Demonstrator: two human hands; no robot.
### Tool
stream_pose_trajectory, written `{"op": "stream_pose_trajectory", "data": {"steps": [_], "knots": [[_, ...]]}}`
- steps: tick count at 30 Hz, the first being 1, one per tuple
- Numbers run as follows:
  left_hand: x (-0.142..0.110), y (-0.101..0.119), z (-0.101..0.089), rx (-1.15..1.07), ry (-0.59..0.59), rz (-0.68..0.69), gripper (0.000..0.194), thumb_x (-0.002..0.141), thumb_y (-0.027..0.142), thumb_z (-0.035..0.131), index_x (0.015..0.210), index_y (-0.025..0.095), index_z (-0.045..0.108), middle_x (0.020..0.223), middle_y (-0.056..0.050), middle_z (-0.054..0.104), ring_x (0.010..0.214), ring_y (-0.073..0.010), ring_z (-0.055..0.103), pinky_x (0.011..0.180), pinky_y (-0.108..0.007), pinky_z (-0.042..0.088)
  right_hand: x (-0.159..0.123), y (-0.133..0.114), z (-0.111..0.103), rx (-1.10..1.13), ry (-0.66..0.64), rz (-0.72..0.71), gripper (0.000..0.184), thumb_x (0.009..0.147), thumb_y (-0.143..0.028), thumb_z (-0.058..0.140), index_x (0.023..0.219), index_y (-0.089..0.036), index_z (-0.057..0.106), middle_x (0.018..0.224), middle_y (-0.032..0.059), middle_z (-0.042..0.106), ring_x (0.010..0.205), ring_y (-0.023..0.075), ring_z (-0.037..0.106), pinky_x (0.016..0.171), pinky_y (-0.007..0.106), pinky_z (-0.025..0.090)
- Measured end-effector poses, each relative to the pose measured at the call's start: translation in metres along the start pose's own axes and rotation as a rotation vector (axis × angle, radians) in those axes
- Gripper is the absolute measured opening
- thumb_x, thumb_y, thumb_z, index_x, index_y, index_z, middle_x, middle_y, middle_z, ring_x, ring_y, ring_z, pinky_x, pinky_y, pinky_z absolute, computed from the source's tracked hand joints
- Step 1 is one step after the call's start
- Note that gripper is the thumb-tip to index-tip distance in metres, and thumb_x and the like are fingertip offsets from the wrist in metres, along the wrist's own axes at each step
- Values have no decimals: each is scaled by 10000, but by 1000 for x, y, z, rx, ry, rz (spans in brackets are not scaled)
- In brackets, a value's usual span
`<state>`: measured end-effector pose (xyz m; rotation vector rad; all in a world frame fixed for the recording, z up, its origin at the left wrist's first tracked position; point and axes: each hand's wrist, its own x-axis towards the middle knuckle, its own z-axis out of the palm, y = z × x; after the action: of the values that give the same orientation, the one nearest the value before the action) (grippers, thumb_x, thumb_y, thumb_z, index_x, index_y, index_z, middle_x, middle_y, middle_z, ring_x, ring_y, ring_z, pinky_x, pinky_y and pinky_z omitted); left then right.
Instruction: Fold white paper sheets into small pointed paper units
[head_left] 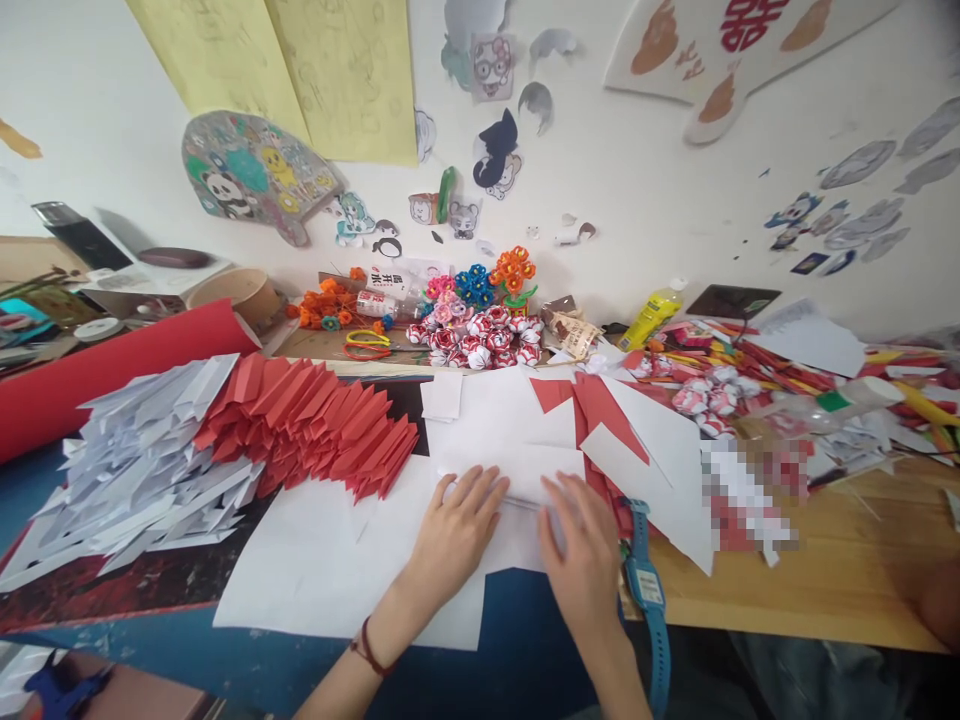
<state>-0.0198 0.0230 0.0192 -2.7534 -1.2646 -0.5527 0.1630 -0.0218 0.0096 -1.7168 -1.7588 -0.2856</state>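
Note:
A folded piece of white paper [551, 468] lies in front of me on more white sheets. My left hand [459, 530] rests on its left part, fingers stretched out and flat. At the paper's lower right edge is my right hand [581, 545], its fingers slightly bent and apart, thumb spread away from them. Neither hand is wrapped round anything. Beneath my left forearm spreads a large white sheet [300, 560]. Red paper [611, 420] and a white sheet [667, 500] overlap to the right of my right hand.
To the left are piles of folded red paper pieces [307, 420] and folded white paper pieces [150, 480], with a red roll [120, 375] behind. Yellow-handled scissors [367, 345] and paper flowers [480, 335] stand along the back. A blue watch [646, 590] hangs at the table's front edge.

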Motion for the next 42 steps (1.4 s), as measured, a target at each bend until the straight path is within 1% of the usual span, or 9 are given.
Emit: {"op": "stream_pose_trajectory", "data": {"steps": [2, 5, 12, 20, 29, 33, 37, 40, 42], "knots": [[-1, 0, 0, -2, -13, -2, 414, 975, 229, 379, 1384, 263, 435, 1426, -29, 489, 1293, -218, 454, 1044, -427, 354, -8, -12, 5, 9, -140, -109, 430, 930, -222, 482, 1359, -202, 495, 1415, 86, 483, 1330, 271, 408, 1096, 453, 339], [-2, -6, -1, -19, -43, 20, 430, 978, 230, 366, 1405, 252, 410, 1450, -32, 459, 1319, -213, 430, 1066, -420, 340, -14, -19, 15, -6, -238, -143, 498, 945, -223, 453, 1437, -183, 387, 1476, 80, 410, 1373, 260, 352, 1111, 448, 326], [-4, -24, -7, -68, -98, 66, 475, 975, 265, 379, 1447, 233, 344, 1509, -34, 365, 1381, -200, 353, 1124, -413, 301, -12, -16, 19, -15, -278, -114, 503, 959, -246, 430, 1454, -197, 355, 1492, 57, 387, 1382, 242, 341, 1125, 463, 305], [-6, -25, -6, -109, -85, 58, 474, 969, 205, 376, 1442, 198, 358, 1464, -62, 435, 1338, -207, 420, 1073, -411, 383, -13, -17, 20, 10, -283, -111, 506, 955, -205, 413, 1457, -207, 350, 1486, 49, 396, 1385, 237, 339, 1131, 474, 301], [-26, -31, -5, 22, 9, -84, 522, 943, 155, 415, 1458, 159, 329, 1476, -79, 410, 1374, -227, 369, 1103, -421, 367, -15, -17, 20, 10, -270, -113, 504, 950, -180, 419, 1449, -210, 365, 1483, 44, 400, 1385, 229, 340, 1138, 474, 292], [-42, -30, -10, 72, 83, -206, 555, 926, 134, 425, 1468, 170, 312, 1459, -83, 435, 1353, -248, 401, 1086, -435, 374, -15, -16, 21, 18, -270, -114, 502, 946, -181, 424, 1445, -211, 373, 1477, 47, 410, 1379, 230, 353, 1136, 475, 301], [-59, -27, -11, 31, 187, -299, 562, 897, 76, 435, 1442, 186, 352, 1422, -92, 485, 1312, -234, 456, 1041, -422, 410, -14, -16, 21, 36, -264, -111, 497, 942, -182, 423, 1436, -216, 388, 1465, 51, 428, 1371, 241, 366, 1128, 489, 314], [-62, -26, -13, 1, 237, -301, 567, 882, 41, 436, 1423, 201, 379, 1388, -89, 523, 1292, -227, 476, 1011, -415, 425, -14, -17, 21, 46, -263, -110, 503, 940, -180, 428, 1439, -217, 381, 1467, 49, 425, 1374, 241, 362, 1129, 490, 312], [-57, -24, -15, 0, 224, -265, 564, 881, 39, 433, 1419, 205, 386, 1389, -80, 524, 1300, -225, 466, 1019, -415, 411, -14, -17, 20, 48, -268, -108, 510, 940, -176, 429, 1445, -218, 371, 1473, 47, 416, 1378, 239, 354, 1132, 489, 306]]}}
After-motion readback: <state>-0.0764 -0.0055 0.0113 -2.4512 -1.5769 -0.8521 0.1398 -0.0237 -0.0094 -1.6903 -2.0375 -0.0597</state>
